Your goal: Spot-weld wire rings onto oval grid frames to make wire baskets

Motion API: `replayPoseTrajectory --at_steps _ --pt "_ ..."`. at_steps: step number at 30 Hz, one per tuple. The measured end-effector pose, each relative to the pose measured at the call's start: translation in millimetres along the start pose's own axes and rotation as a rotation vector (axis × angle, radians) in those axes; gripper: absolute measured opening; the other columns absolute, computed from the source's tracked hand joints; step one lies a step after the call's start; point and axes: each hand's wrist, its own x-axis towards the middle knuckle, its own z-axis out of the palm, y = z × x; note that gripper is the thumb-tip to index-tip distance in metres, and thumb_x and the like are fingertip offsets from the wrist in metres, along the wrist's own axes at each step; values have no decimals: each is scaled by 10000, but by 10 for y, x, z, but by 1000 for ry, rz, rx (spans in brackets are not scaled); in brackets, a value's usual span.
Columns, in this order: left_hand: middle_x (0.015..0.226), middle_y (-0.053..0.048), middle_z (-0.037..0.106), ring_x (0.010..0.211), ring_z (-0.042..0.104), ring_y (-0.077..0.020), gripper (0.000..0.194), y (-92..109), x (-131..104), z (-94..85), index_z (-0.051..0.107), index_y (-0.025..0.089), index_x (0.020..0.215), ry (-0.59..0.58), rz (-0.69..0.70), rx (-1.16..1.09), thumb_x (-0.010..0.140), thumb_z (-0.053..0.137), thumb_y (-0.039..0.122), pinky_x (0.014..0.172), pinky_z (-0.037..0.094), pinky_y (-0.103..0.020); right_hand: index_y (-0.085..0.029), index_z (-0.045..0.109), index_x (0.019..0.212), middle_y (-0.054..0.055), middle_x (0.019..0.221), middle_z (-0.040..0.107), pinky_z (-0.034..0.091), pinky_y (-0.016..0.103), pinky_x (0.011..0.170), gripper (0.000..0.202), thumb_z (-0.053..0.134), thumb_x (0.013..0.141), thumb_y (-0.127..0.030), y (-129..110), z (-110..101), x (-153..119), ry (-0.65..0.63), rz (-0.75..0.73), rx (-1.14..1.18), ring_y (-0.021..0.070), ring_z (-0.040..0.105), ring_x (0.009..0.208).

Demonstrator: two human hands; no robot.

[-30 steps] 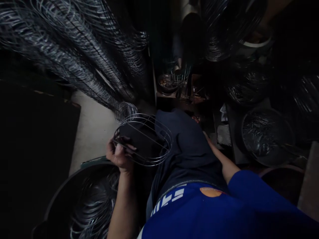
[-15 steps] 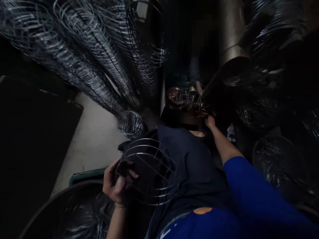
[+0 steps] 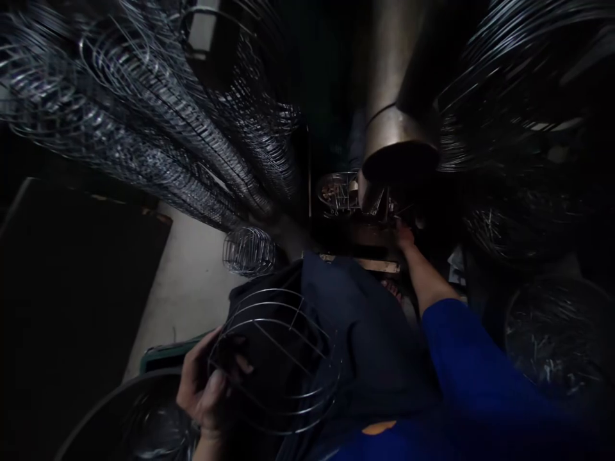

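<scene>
A round cage of bent metal wire [image 3: 276, 320] is tilted over my lap. My left hand [image 3: 206, 378] is closed around its left side, with the thumb and fingers on the wires. My right hand [image 3: 403, 234] is stretched forward to a dark machine [image 3: 365, 234], by its right side. The fingers there are dim and partly lost in shadow, so what they touch cannot be made out. Just past the machine's surface sits a bowl [image 3: 331, 192] of small metal pieces, beside thin wire parts.
Long stacks of nested wire cages [image 3: 192, 141] lean at the left. One small stack [image 3: 248, 251] stands on the pale floor. A metal cylinder [image 3: 403, 134] hangs ahead. Tubs with wire parts stand at lower left [image 3: 110, 403] and right [image 3: 552, 339]. Wire coils [image 3: 523, 51] fill the upper right.
The view has shifted, so the metal cylinder appears larger and further left. My left hand, still gripping the wire cage, sits slightly lower and further left. My right hand stays at the machine.
</scene>
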Motion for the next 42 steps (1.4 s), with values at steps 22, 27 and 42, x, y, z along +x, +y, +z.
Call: replayPoseTrajectory --at_steps 22,27,42 --pt "758 -20 730 322 480 -103 425 -40 -20 37 676 154 1055 65 52 -71 685 677 364 310 387 -235 -177 590 1255 155 1249 637 475 341 783 336 380 1010 -266 565 11 -1648 184 -175 -19 255 635 982" --pt "774 -17 720 382 557 -134 446 -44 -57 -2 694 159 1071 75 4 -76 681 694 376 312 358 -219 -194 613 1119 115 1061 672 491 351 784 254 432 994 -321 640 -878 -2039 715 -345 67 264 644 945" --pt "720 8 698 509 585 -152 419 -158 14 -173 724 228 1112 40 -1 59 758 734 451 415 427 -242 -183 587 1185 110 1095 666 509 418 950 281 380 1034 -298 129 -3464 -1880 1317 -394 54 255 638 1039"
